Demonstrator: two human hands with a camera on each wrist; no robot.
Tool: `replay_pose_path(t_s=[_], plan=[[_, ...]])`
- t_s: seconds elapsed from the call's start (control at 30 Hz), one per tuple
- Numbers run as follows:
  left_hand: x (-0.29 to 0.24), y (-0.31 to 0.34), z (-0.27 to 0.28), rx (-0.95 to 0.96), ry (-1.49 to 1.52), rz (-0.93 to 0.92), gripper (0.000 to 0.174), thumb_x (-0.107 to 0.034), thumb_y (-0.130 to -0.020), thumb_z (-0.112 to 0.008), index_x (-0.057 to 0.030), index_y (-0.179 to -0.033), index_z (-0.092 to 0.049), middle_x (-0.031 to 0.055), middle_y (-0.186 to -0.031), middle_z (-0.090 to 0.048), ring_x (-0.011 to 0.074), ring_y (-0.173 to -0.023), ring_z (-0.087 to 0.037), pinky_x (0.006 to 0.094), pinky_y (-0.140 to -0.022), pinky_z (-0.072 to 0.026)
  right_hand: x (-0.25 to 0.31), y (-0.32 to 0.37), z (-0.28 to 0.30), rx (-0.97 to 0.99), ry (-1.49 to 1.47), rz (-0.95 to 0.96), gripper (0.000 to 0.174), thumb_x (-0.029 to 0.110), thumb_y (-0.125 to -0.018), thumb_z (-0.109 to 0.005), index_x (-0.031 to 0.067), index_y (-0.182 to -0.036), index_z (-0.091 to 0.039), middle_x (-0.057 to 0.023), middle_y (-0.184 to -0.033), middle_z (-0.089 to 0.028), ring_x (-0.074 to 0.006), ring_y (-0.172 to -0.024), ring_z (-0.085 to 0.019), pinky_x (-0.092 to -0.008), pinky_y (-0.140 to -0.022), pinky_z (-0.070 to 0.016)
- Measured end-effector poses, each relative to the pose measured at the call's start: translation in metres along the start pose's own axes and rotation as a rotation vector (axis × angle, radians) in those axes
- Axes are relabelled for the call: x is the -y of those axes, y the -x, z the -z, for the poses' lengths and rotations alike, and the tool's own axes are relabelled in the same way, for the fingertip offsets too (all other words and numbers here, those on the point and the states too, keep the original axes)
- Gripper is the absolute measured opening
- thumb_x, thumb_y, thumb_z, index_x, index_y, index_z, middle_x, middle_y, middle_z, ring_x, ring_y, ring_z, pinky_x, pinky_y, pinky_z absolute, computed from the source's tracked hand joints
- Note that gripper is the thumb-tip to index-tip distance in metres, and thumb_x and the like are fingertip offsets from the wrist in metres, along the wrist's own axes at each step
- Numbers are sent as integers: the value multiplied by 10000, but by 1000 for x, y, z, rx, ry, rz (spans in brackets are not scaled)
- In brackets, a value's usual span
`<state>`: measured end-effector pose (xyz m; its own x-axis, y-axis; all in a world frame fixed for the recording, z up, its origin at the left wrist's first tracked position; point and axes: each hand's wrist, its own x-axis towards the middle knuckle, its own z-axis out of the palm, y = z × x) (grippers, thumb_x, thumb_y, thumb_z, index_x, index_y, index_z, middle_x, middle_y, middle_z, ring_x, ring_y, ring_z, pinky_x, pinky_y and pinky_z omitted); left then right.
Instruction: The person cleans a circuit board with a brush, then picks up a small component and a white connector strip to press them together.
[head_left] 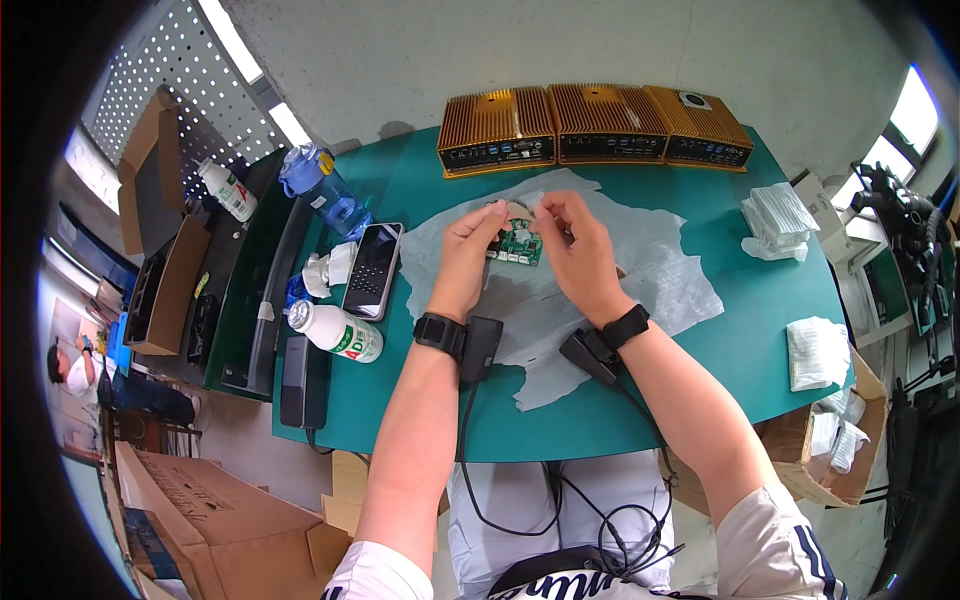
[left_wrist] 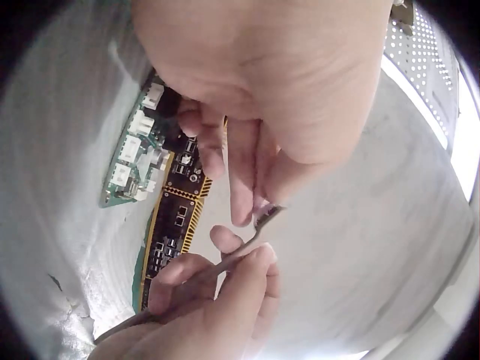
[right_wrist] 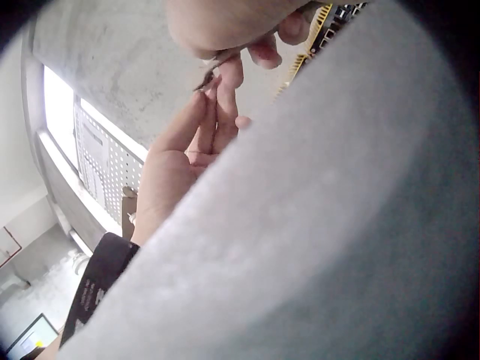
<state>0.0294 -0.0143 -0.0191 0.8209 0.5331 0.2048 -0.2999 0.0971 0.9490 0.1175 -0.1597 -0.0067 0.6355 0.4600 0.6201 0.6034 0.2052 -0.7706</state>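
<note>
Over the green circuit board (head_left: 520,247), my two hands meet fingertip to fingertip. My right hand (head_left: 585,255) grips slim grey-brown tweezers (left_wrist: 210,274), which slant up between its thumb and fingers. At their tip, my left hand (head_left: 465,262) pinches a small dark piece (left_wrist: 268,215); fingers partly cover it and I cannot tell what it is. White connectors (left_wrist: 129,148) line one edge of the board, which lies on a crumpled translucent foam sheet (head_left: 660,275). In the right wrist view, a blurred pale surface hides much of the scene.
Three gold finned computers (head_left: 500,125) stand along the back. To the left are a blue water bottle (head_left: 330,195), a phone (head_left: 373,270), a white bottle (head_left: 335,332) and a black case (head_left: 304,385). Wrapped packets (head_left: 778,222) lie right, above an open carton (head_left: 868,435).
</note>
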Motion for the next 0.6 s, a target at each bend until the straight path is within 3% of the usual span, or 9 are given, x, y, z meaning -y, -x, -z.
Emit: replay_pose_path(t_s=[0.03,0.23,0.6], plan=[[0,0,0,-5,2,2,237,-209,-969,-654,-3,-1047,-742,22,-959,-704,81,-880,-601,244,-806,-474,-3,1,-2,-16,-107,-27,98,105,-976,-605,64,-1060,-576,-100,-807,-670,-217,-645,-612,-320,-629,-485],[-13,5,-13,23,-17,8,223,-150,-970,-625,3,-1100,-723,30,-1018,-712,78,-848,-586,251,-805,-486,7,0,4,30,-54,-131,99,126,-992,-588,70,-1069,-564,-95,-641,-623,-205,-544,-600,-318,-540,-442],[-12,7,-9,49,56,-13,224,-139,-963,-623,9,-1097,-723,18,-1013,-702,79,-876,-550,239,-834,-429,7,0,5,-42,64,-165,143,165,-972,-620,90,-1074,-553,-94,-594,-593,-244,-518,-584,-357,-514,-420]])
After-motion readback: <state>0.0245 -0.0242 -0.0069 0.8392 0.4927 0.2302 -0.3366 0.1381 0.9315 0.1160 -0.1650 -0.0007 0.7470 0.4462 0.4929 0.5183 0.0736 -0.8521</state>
